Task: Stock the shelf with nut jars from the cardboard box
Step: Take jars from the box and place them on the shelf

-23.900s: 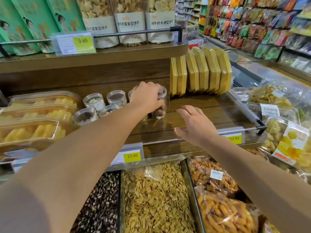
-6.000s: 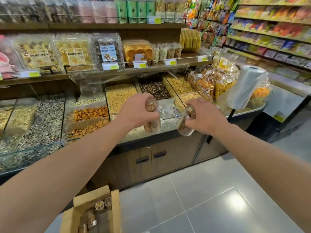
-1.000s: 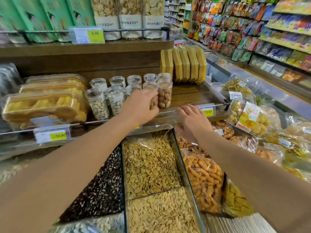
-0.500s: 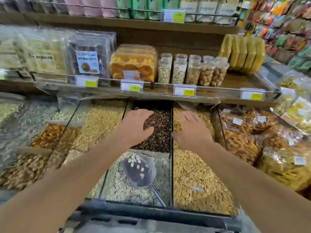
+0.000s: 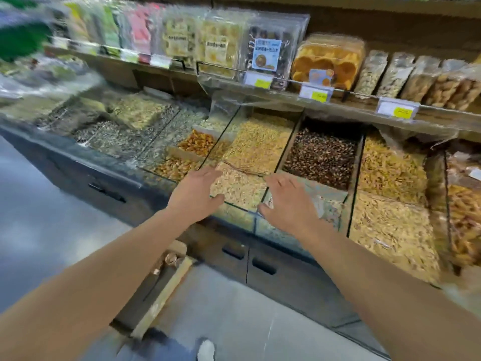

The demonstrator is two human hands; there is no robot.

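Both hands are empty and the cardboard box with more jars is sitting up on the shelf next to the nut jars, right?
Not quite. The cardboard box sits on the floor below the left hand, not on the shelf; the head view shows it. Both hands, left and right hand, are empty, and the nut jars stand on the shelf.

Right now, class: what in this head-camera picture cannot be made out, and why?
- Cardboard box: the left arm hides most of it; jar count unknown.
- Nut jars on the shelf: row cut off by the right edge.
- Price tags: print blurred.
- Far-left packets: smeared by motion.

Jars [image 5: 416, 79] on shelf [image 5: 364, 110]; box [image 5: 166, 287] seemingly floor-level.
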